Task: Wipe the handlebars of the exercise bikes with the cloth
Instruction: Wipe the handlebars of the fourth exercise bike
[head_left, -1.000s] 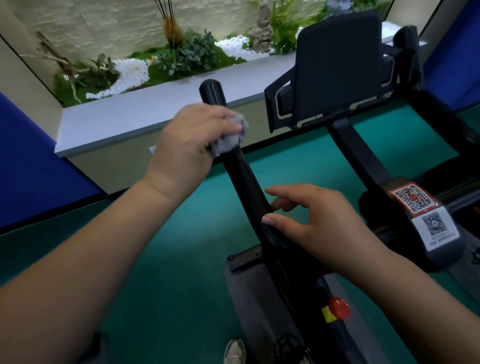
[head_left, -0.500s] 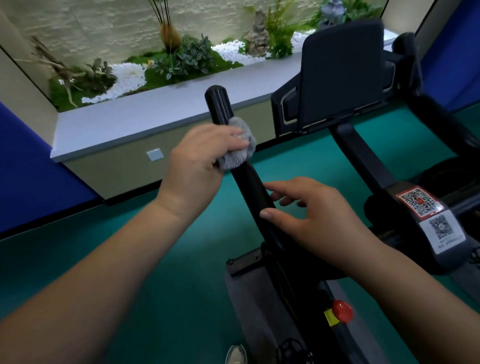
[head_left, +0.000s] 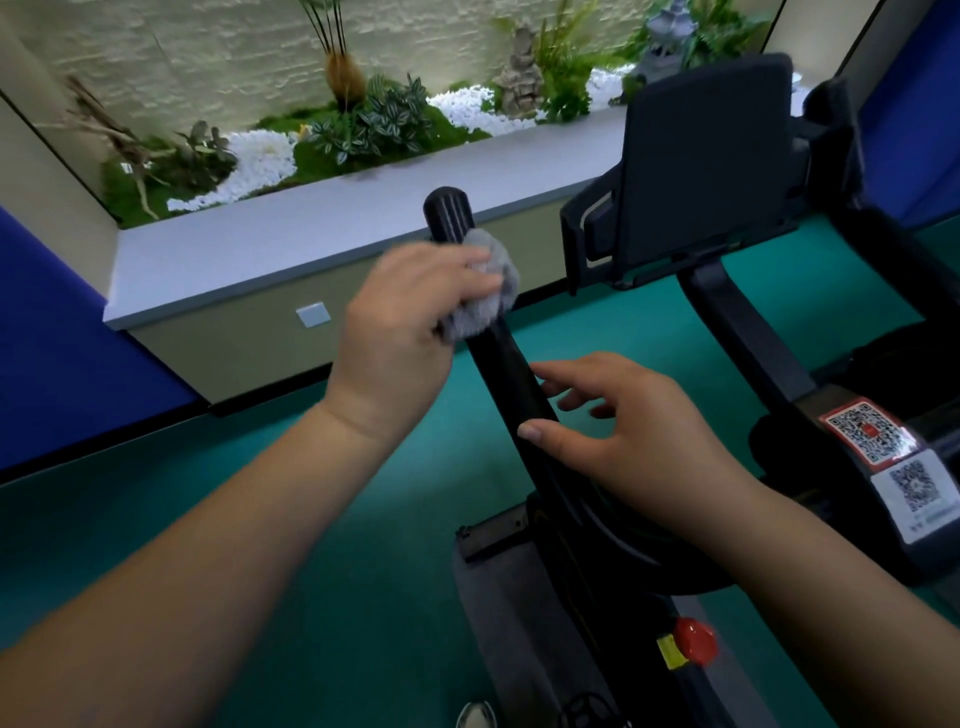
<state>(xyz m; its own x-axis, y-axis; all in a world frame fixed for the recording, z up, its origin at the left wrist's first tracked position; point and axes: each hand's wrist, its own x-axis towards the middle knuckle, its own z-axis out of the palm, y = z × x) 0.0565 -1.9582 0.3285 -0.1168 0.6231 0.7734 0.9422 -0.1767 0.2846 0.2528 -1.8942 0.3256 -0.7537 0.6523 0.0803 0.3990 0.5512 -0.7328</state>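
Observation:
A black handlebar (head_left: 511, 374) of the exercise bike rises from the lower middle to a rounded tip at upper centre. My left hand (head_left: 410, 322) grips a grey fluffy cloth (head_left: 488, 291) wrapped around the bar just below the tip. Lower down the same bar, my right hand (head_left: 623, 431) rests with its thumb on the near side and its fingers spread loosely on the far side. The bike's black console (head_left: 701, 166) stands at the upper right, and a second handlebar (head_left: 841, 135) sits beyond it.
A grey ledge (head_left: 311, 244) with plants and white pebbles runs across the back. Teal floor (head_left: 311, 519) lies below. The bike's frame carries QR stickers (head_left: 883, 457) at right and a red knob (head_left: 693, 639) at the bottom. Blue panels flank both sides.
My left hand has slid the cloth down the handlebar from the tip, baring more of the bar's end. My right hand stays on the lower bar.

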